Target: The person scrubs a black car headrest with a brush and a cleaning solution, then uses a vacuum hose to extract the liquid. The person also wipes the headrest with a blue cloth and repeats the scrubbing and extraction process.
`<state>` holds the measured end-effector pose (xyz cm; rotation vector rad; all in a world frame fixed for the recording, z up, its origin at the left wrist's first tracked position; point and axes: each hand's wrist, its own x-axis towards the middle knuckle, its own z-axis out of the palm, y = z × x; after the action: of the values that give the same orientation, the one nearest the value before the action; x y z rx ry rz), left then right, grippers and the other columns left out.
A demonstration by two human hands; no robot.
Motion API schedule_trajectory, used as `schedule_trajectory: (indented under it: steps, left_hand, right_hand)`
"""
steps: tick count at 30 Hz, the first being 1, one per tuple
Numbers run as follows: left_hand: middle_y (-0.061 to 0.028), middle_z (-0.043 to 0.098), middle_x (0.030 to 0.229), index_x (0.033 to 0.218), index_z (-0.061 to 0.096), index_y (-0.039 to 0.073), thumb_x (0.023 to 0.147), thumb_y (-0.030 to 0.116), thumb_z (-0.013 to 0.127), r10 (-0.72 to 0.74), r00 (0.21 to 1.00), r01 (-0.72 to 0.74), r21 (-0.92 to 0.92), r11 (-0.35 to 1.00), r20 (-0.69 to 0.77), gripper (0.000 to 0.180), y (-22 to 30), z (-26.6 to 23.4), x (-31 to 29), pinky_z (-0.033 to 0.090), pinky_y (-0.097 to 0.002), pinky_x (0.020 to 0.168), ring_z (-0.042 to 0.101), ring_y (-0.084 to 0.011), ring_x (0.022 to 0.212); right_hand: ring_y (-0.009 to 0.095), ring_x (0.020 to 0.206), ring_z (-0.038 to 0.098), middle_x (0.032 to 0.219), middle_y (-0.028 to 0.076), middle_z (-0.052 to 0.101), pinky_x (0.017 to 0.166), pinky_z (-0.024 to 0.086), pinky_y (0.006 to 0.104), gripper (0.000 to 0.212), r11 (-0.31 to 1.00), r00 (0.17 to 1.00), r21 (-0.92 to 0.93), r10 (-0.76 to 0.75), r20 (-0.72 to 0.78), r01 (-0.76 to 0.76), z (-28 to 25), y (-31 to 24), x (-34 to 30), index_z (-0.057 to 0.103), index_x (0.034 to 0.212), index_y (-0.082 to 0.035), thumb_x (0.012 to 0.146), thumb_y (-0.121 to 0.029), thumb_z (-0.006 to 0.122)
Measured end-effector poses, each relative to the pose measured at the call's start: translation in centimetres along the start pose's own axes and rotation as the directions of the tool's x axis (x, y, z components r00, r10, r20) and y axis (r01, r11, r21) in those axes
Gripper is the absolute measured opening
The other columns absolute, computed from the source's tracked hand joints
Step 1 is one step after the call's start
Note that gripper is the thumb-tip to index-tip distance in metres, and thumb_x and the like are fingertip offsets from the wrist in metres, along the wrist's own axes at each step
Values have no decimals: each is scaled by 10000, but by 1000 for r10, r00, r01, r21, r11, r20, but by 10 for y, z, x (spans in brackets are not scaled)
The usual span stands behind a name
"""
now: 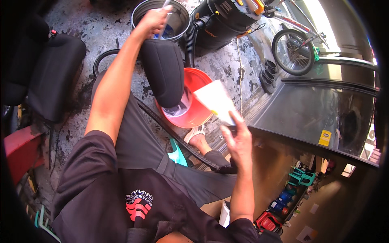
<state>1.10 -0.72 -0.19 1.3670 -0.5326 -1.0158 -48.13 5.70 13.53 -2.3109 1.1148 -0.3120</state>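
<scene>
- The left arm (112, 91) stretches far forward, elbow almost straight; the left grip (155, 22) is closed, fingers curled.
- The right forearm (243, 186) points forward, closer in; the slightly blurred right grip (239, 141) holds, thumb and fingers extended.

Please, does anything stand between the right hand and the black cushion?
Only the blurred white item that the right hand holds appears between hand and black cushion; the red bucket seems lower, not blocking.
</scene>
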Motion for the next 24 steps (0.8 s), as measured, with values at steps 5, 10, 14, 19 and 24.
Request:
schedule_trajectory:
  steps: [5, 10, 14, 19, 24]
  left_hand:
    - [113, 518, 757, 943, 745, 51, 1124, 404, 672, 276, 859, -390, 201, 899, 432, 403, 40, 119, -73, 389, -263, 606, 446, -24, 705]
    - [63, 681, 871, 885, 687, 6, 1105, 284, 719, 375, 733, -580, 232, 781, 567, 356, 65, 145, -116, 478, -272, 718, 571, -8, 877]
    - [112, 510, 694, 671, 522, 71, 1118, 379, 693, 504, 811, -559, 140, 817, 299, 569, 52, 116, -73, 377, -263, 578, 450, -7, 683]
    - [148, 418, 637, 603, 521, 111, 1085, 481, 720, 567, 820, -572, 58, 818, 81, 639, 39, 70, -45, 301, -298, 523, 354, -20, 598]
    - [85, 387, 595, 596, 395, 136, 1128, 421, 652, 598, 753, -563, 201, 801, -275, 657, 26, 47, -11, 254, -320, 524, 317, -49, 571]
  right_hand:
    - [98, 898, 610, 1155, 37, 684, 800, 521, 265, 624, 986, 972, 133, 129, -196, -104, -38, 33, -8, 505, 1619, -136, 1040, -91, 733]
    - [139, 1003, 642, 1209, 90, 709, 879, 525, 313, 631, 960, 952, 183, 246, -182, -213, -51, 33, -9, 532, 1602, -140, 1019, -109, 770]
    - [220, 1081, 733, 1280, 148, 740, 946, 582, 364, 569, 997, 979, 67, -10, -201, 24, -32, 22, 10, 613, 1510, -107, 972, -96, 796]
    - [271, 957, 728, 1113, 154, 689, 870, 586, 403, 495, 987, 998, -157, 29, 60, -19, 7, -15, 50, 646, 1492, -141, 1012, -174, 763]
    - [345, 858, 693, 991, 157, 642, 787, 557, 463, 501, 974, 987, -164, -145, 70, 154, 39, -72, 93, 654, 1510, -212, 1024, -267, 768]
